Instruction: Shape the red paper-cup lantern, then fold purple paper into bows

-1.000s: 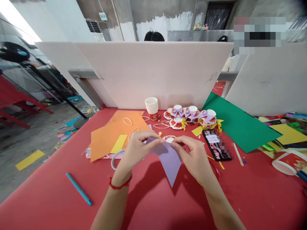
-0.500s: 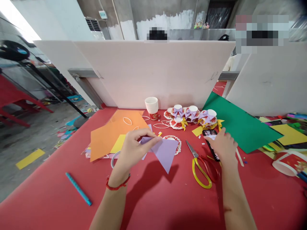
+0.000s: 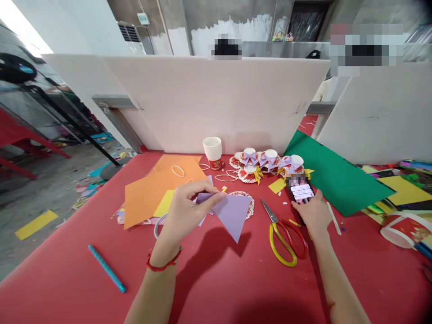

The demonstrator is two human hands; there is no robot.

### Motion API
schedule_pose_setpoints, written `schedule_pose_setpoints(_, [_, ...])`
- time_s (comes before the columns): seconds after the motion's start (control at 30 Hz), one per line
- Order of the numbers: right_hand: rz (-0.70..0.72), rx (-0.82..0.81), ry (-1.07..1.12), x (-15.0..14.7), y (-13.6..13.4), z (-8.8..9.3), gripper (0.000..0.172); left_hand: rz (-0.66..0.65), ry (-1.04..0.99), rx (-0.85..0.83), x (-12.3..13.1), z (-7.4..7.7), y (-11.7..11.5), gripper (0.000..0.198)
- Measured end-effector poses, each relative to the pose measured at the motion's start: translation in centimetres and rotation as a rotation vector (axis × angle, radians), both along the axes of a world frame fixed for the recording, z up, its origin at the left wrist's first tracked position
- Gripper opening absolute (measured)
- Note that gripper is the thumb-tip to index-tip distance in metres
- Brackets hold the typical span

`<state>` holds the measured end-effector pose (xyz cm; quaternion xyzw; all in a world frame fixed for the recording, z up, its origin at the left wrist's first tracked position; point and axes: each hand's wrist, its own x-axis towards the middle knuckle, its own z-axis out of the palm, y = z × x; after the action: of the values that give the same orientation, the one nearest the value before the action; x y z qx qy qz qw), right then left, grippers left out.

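Observation:
My left hand [image 3: 188, 210] pinches a folded purple paper triangle [image 3: 232, 214] and holds it just above the red table [image 3: 216, 279]. My right hand [image 3: 313, 213] rests on the lower end of a black phone [image 3: 300, 191] lying on the table, its fingers curled over it. Between the two hands lie scissors with yellow and red handles [image 3: 282, 234]. Behind the purple paper sits a red-and-white fringed paper disc [image 3: 245, 200].
Orange paper sheets [image 3: 158, 189] and a yellow strip lie at left, with a paper cup [image 3: 213, 151] and finished paper-cup crafts with purple bows [image 3: 266, 164] behind. A green sheet [image 3: 334, 178] leans right. A teal pen [image 3: 107, 269] lies near left. White partition boards [image 3: 216, 103] close the back.
My right hand let go of the purple paper and moved right onto the phone, uncovering the scissors. My left hand kept the paper and lifted it slightly.

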<state>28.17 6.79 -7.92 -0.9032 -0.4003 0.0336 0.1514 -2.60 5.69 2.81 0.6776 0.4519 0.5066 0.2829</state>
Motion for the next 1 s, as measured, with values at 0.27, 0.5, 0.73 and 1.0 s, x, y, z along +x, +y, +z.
schedule_pose_setpoints(0.27, [-0.004,0.059,-0.031,-0.9,-0.2,0.4,0.079,0.007,-0.009,0.005,-0.4,0.1,-0.1,0.018])
schedule_pose_setpoints(0.5, [0.001,0.029,-0.015,-0.8,-0.4,0.5,0.079,0.002,-0.012,-0.002,-0.5,0.0,-0.2,0.018])
schedule_pose_setpoints(0.73, [-0.013,-0.051,0.075,-0.6,-0.3,0.6,0.072,0.001,-0.042,-0.037,-0.5,-0.1,-0.2,0.016])
schedule_pose_setpoints(1.0, [0.045,0.051,0.263,-0.2,0.6,0.8,0.067,0.017,-0.094,-0.059,0.1,-0.5,-0.1,0.013])
